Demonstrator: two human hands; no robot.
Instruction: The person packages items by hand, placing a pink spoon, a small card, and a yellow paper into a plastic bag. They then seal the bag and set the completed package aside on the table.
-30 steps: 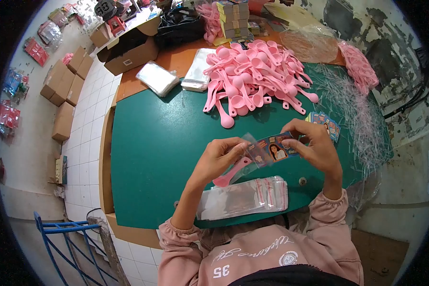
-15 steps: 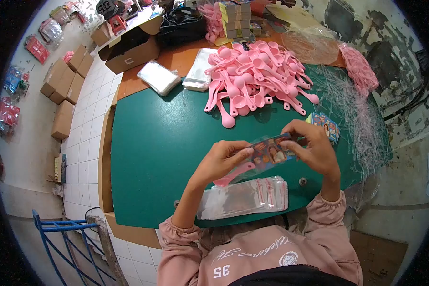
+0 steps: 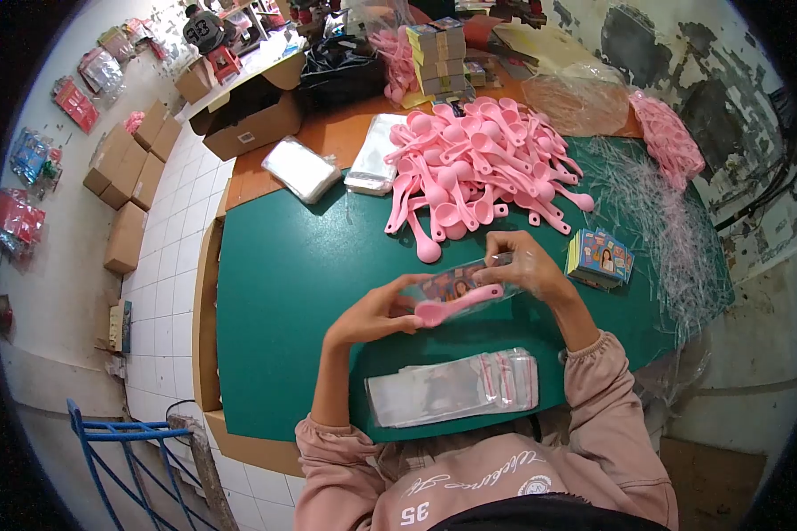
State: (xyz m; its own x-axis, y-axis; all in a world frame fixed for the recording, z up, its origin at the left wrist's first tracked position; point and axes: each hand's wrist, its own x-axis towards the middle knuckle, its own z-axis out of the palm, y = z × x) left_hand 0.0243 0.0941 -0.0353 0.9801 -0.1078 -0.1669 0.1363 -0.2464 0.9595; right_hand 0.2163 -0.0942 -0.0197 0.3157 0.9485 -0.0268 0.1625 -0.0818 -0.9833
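Note:
Between my hands is a clear plastic bag with a printed card (image 3: 452, 285) and a pink spoon (image 3: 459, 305) in or against it. My left hand (image 3: 376, 310) grips the bag's left end, by the spoon's bowl. My right hand (image 3: 522, 268) pinches the upper right end, near the spoon's handle. Below them lies a stack of clear bags (image 3: 452, 386) with red-lined flaps. A large heap of pink spoons (image 3: 483, 168) is beyond my hands. To the right of my right hand stands a stack of printed cards (image 3: 600, 258).
Two packs of clear bags (image 3: 301, 170) (image 3: 374, 155) lie at the table's back left, near an open cardboard box (image 3: 252, 119). Shredded plastic (image 3: 660, 230) covers the right edge of the green table (image 3: 283, 265). A blue metal frame (image 3: 128, 432) stands at lower left.
The bag has moved a little left and turned, and the spoon now lies across the card's lower side. My right hand has shifted left, uncovering the card stack. The view has tilted slightly.

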